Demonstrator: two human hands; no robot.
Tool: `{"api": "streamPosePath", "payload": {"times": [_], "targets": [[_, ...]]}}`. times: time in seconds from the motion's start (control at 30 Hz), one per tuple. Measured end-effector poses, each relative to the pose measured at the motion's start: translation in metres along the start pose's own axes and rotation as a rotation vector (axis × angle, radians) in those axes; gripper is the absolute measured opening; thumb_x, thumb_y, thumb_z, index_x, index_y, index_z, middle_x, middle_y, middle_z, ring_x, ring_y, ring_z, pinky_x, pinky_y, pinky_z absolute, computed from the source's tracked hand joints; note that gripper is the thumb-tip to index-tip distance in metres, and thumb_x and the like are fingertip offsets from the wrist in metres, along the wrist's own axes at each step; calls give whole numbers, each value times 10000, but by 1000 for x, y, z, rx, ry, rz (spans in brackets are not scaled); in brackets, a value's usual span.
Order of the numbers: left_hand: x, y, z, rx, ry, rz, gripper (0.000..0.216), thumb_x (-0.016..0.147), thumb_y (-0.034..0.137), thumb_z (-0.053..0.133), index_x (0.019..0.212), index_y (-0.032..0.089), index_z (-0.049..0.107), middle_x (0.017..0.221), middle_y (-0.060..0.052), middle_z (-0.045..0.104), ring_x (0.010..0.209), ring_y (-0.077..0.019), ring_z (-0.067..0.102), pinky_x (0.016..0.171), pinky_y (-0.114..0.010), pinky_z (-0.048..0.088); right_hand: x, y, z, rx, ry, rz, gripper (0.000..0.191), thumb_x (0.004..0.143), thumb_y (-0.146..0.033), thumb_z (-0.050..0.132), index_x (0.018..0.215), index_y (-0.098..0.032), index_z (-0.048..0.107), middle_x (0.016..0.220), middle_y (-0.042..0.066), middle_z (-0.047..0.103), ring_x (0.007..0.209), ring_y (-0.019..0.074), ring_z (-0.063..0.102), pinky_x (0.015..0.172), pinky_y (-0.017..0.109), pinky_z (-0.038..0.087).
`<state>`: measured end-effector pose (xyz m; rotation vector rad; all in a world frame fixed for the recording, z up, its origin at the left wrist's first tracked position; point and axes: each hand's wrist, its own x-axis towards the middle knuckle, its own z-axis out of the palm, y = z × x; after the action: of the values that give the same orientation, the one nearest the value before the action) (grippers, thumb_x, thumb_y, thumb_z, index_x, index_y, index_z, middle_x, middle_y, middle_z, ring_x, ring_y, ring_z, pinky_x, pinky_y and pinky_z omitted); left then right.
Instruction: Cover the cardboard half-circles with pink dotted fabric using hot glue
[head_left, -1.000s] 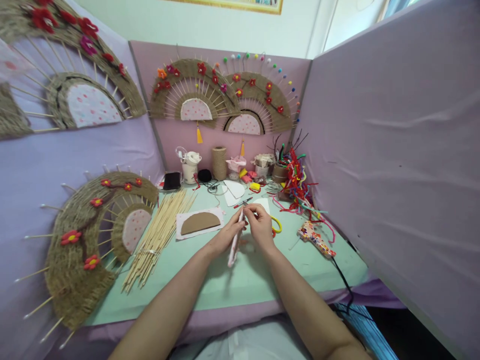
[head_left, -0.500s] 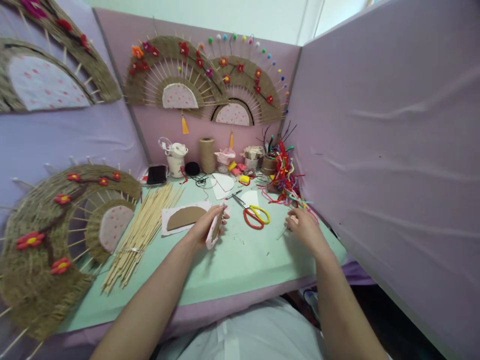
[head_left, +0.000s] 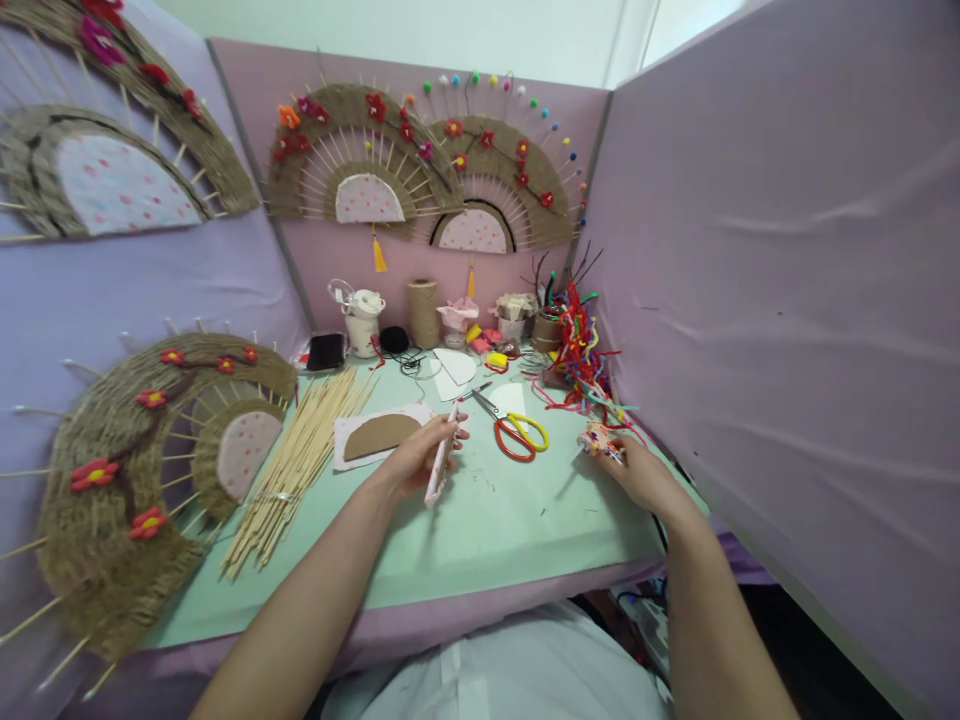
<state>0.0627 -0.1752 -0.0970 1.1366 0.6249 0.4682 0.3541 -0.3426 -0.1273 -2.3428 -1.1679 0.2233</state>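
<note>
My left hand point(head_left: 420, 452) holds a half-round cardboard piece point(head_left: 441, 462) edged with pink-and-white cloth, tilted almost edge-on to me above the table. My right hand point(head_left: 643, 472) is closed around a glue gun point(head_left: 598, 440) with a colourful patterned body; its tip points left and a dark cord hangs below. Left of my left hand, a brown cardboard half-circle point(head_left: 381, 436) lies on a sheet of dotted cloth point(head_left: 346, 464). Between my hands, farther back, rest scissors point(head_left: 517, 432) with one red and one yellow handle.
Thin wooden sticks point(head_left: 296, 460) lie bundled at left. Decorated fans point(head_left: 169, 480) stand and hang around the table. At the back are a twine spool point(head_left: 424, 312), a white container point(head_left: 364, 325), white cut pieces point(head_left: 454, 372) and a heap of pipe cleaners point(head_left: 577, 345). A padded wall point(head_left: 780, 300) closes the right side.
My right hand has raised the glue gun, and its patterned body now shows. The cardboard piece in my left hand has turned more edge-on. The whole view has shifted slightly.
</note>
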Motion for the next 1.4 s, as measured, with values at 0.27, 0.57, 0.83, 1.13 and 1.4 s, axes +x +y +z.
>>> {"api": "streamPosePath", "payload": {"times": [0.27,0.57,0.83,1.13,1.4], "targets": [[-3,-1,4,76,-42,56,439,718,430,657,1111,259,563,1036,-40,553,866,-137,489,610,-206,408,-42,-81,-8,1111,-203,-64,290,705,-426,619,674,-189,454,596,-53,372,503,74,317,428,203,260],[1,-7,6,150,-96,145,451,715,401,659,1122,237,555,1092,-51,547,933,-172,487,665,-233,392,-72,-123,47,1119,-316,-150,437,777,-550,569,936,-143,581,599,-54,348,485,73,316,413,212,292],[1,-9,6,182,-124,184,437,722,398,663,1113,240,550,1110,-40,560,991,-189,485,744,-252,377,-72,-127,57,967,-209,-171,467,801,-589,508,861,-135,599,553,-46,404,460,86,366,424,225,334],[0,-9,8,183,-140,207,449,726,383,665,1129,231,539,1151,-49,570,1048,-205,488,813,-280,374,-71,-127,58,919,-194,-199,479,815,-598,474,856,-141,609,505,-47,392,444,99,367,414,230,315],[1,-10,6,210,-138,199,465,712,403,672,1131,243,548,1138,-47,568,1004,-198,495,770,-274,386,-69,-126,60,917,-163,-189,473,813,-600,474,835,-147,609,492,-42,407,437,104,373,417,234,312]]}}
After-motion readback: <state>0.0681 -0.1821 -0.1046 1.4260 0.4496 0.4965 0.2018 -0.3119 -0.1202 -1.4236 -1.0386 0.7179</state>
